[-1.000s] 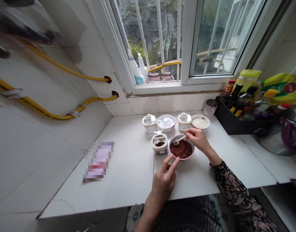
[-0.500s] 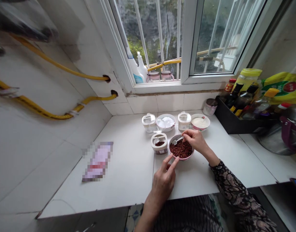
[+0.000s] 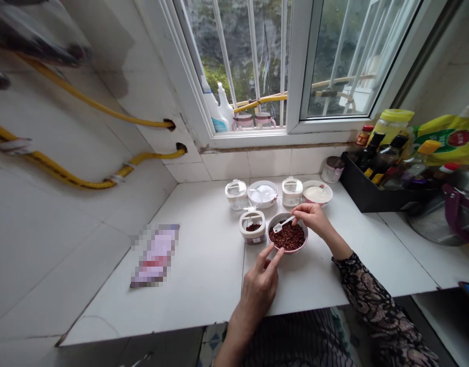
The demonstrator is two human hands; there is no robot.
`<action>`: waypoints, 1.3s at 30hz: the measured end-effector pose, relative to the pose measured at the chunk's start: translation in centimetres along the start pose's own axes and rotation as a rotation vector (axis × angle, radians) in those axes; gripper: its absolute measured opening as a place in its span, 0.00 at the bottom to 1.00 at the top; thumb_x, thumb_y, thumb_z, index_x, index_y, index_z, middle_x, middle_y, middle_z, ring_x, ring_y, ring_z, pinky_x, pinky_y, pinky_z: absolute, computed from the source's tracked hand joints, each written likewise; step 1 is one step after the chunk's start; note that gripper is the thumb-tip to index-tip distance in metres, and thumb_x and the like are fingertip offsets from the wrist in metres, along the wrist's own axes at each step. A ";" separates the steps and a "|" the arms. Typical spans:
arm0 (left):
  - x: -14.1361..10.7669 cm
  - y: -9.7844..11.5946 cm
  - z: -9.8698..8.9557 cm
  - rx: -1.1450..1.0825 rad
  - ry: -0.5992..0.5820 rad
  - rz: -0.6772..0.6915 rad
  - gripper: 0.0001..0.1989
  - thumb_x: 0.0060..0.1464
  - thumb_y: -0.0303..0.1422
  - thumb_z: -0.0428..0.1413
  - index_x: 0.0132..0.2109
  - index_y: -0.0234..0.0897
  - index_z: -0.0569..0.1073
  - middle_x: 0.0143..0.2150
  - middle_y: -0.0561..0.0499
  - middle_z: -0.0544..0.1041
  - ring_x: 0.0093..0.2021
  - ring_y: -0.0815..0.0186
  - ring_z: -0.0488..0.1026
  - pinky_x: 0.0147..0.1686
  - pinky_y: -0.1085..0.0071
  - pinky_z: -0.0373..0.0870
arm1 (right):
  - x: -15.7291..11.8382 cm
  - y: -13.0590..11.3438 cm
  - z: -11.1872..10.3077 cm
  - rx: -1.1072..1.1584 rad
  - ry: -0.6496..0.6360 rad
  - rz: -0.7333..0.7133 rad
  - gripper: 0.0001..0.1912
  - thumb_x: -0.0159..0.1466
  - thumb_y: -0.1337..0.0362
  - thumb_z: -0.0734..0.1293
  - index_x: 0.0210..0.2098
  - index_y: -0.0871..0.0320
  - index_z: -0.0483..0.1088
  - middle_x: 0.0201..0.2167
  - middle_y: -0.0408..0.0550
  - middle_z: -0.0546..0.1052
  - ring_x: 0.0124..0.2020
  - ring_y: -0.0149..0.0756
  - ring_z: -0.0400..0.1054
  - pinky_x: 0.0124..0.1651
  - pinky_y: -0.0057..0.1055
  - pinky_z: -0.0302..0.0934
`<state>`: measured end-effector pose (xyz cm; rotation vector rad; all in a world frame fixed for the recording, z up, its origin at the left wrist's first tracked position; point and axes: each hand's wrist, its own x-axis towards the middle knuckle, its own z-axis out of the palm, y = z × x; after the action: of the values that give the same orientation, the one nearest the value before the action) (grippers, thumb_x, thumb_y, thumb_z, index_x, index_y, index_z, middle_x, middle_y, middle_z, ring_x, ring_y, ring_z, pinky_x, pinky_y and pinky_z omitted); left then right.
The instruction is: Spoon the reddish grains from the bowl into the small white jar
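Observation:
A small white spoon (image 3: 285,223) is pinched by its handle in the fingertips of my right hand (image 3: 313,221). Its scoop end hangs over a round bowl (image 3: 294,251) full of dark red, peppercorn-like grains (image 3: 291,238). Two stretched fingers of my left hand (image 3: 260,282) rest against the bowl's near rim, spread apart; the other fingers are partly hidden. Just left of the bowl stands a clear seasoning jar (image 3: 260,237) with a white-rimmed lid and some of the same dark grains inside.
Behind stand two clear jars (image 3: 236,195) (image 3: 291,192), a bowl of white granules (image 3: 264,193) and a bowl of paler granules (image 3: 317,193). A black box of bottles (image 3: 366,198) and a metal pot (image 3: 429,216) are at the right. A blurred purple packet (image 3: 155,255) lies left.
My right hand has shifted slightly right, and the spoon has come up a little from the grains, showing more of its handle. My left hand keeps its place at the rim.

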<state>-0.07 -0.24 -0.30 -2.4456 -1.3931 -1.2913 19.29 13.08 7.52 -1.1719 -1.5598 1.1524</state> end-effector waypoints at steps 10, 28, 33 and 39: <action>0.0 0.0 0.0 0.007 0.002 0.003 0.29 0.62 0.19 0.46 0.68 0.42 0.63 0.61 0.39 0.70 0.40 0.69 0.78 0.41 0.73 0.78 | -0.1 0.1 0.1 -0.070 -0.042 -0.003 0.11 0.54 0.58 0.67 0.26 0.59 0.76 0.17 0.44 0.79 0.20 0.32 0.67 0.28 0.29 0.62; 0.0 0.0 0.0 0.011 0.004 -0.002 0.29 0.62 0.19 0.45 0.67 0.42 0.63 0.60 0.39 0.70 0.40 0.69 0.78 0.41 0.73 0.79 | 0.1 -1.2 -0.4 0.223 0.014 0.219 0.08 0.44 0.61 0.72 0.22 0.60 0.75 0.13 0.46 0.76 0.11 0.21 0.45 0.15 0.23 0.36; 0.1 0.1 0.0 0.004 0.007 0.005 0.28 0.62 0.18 0.46 0.66 0.41 0.64 0.60 0.39 0.69 0.41 0.69 0.78 0.42 0.73 0.78 | 0.1 -1.6 0.0 0.258 -0.008 0.167 0.10 0.46 0.59 0.72 0.24 0.60 0.75 0.15 0.46 0.77 0.10 0.21 0.44 0.13 0.24 0.36; 0.1 -0.1 0.1 0.007 0.002 0.013 0.29 0.61 0.17 0.45 0.67 0.40 0.63 0.60 0.38 0.70 0.42 0.69 0.78 0.43 0.73 0.78 | -0.2 -2.4 2.4 0.244 0.041 0.010 0.14 0.53 0.54 0.72 0.29 0.59 0.75 0.19 0.46 0.78 0.11 0.24 0.53 0.15 0.25 0.47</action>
<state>-0.05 -0.09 -0.29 -2.4443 -1.3764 -1.2828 16.61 12.16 9.29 -1.0350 -1.3413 1.2778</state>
